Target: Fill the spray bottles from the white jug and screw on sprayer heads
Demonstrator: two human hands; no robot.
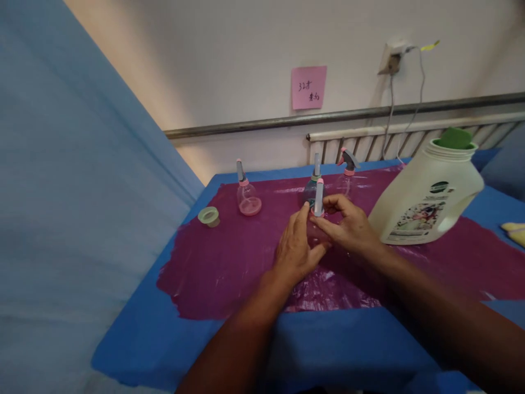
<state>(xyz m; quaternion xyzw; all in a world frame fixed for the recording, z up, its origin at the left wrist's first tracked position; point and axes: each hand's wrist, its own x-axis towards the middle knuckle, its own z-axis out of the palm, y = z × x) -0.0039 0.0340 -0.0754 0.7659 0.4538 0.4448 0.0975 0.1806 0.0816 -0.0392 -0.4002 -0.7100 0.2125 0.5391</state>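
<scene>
My left hand (294, 246) and my right hand (348, 227) meet around a small clear spray bottle (316, 232) on the purple sheet (229, 268). The left hand wraps the bottle's round body from the left. Fingers of the right hand pinch its pink collar, under the grey spray head (319, 196) that sticks up between the hands. The bottle's body is mostly hidden by my fingers.
A pink-tinted spray bottle (247, 197) stands at the back left, two more spray bottles (314, 183) (346, 175) behind my hands. A green cap (209, 216) lies left. A big white detergent jug (426, 200) stands right. Blue cloth (336, 350) covers the table; a wall is behind.
</scene>
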